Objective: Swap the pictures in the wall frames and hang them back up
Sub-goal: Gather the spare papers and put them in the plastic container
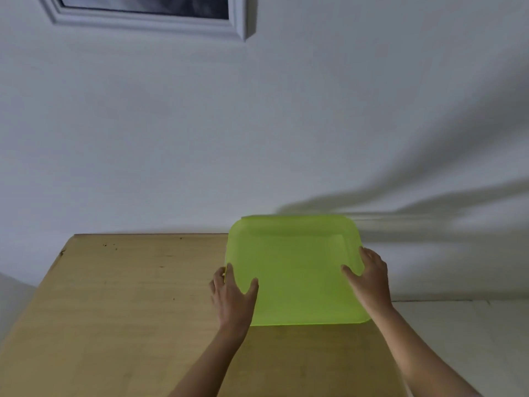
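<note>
Fingers point(229, 270) of left hand point(233, 296) and right hand point(370, 279) clamped on opposite edges of green tray point(294, 276) over wooden table point(114, 296); white frame point(148, 22) above.

Head-worn wide view, facing wall point(286, 124), tilted down over table point(128, 296), close in

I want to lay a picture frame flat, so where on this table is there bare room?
Bare: the left half of the wooden table, up to the left hand, and the strip on the near side of the green tray. Crowded: the right side, where that hand and the right hand grip the tray.
</note>
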A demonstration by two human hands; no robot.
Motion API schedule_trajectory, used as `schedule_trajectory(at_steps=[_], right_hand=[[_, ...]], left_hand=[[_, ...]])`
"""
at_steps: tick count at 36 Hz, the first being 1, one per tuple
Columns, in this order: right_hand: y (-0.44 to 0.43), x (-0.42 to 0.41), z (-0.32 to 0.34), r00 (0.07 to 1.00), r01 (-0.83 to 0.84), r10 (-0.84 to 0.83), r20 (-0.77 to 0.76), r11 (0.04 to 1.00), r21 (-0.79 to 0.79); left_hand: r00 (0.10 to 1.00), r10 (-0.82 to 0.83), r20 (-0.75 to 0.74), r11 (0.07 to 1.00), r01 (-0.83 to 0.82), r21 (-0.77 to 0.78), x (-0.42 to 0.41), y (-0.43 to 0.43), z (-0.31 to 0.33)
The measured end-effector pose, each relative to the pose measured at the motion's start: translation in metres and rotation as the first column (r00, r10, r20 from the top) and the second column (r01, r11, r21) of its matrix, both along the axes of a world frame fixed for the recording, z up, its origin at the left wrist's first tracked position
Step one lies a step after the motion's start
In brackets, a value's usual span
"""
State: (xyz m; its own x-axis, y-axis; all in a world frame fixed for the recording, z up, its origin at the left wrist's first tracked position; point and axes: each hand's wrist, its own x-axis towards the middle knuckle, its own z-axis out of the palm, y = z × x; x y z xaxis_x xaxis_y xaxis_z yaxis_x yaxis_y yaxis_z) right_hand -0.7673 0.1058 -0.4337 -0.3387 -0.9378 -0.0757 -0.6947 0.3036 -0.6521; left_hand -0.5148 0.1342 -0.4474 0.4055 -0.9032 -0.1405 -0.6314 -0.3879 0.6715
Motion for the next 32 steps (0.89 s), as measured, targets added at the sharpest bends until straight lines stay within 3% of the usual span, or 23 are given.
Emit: schedule_trajectory(at_steps=[6, 9, 15, 24, 32], right_hand=[[-0.001, -0.012, -0.015, 0.999, -0.037, 0.037, -0.025, 0.999, 0.01], [0.0, -0.014, -0.02, 0.999, -0.046, 0.046, -0.02, 0.999, -0.007], [0.007, -0.016, -0.028, 0.99, -0.092, 0.088, 0.113, 0.995, 0.028], [0.006, -0.019, -0.031, 0.994, -0.072, 0.069, 0.086, 0.997, 0.036], [0.006, -0.018, -0.033, 0.998, -0.045, 0.043, 0.049, 0.998, 0.051]], left_hand=[[0.999, 0.012, 0.038, 0.999, -0.01, -0.05, 0.0, -0.003, -0.01], [0.999, -0.01, -0.051, 0.999, 0.008, -0.039, 0.004, -0.006, -0.013], [0.99, -0.088, -0.109, 0.995, 0.093, 0.044, 0.011, -0.008, -0.013], [0.989, -0.108, -0.101, 0.992, 0.113, 0.05, 0.015, -0.006, -0.015], [0.973, -0.137, -0.187, 0.988, 0.148, 0.05, 0.017, -0.008, -0.015]])
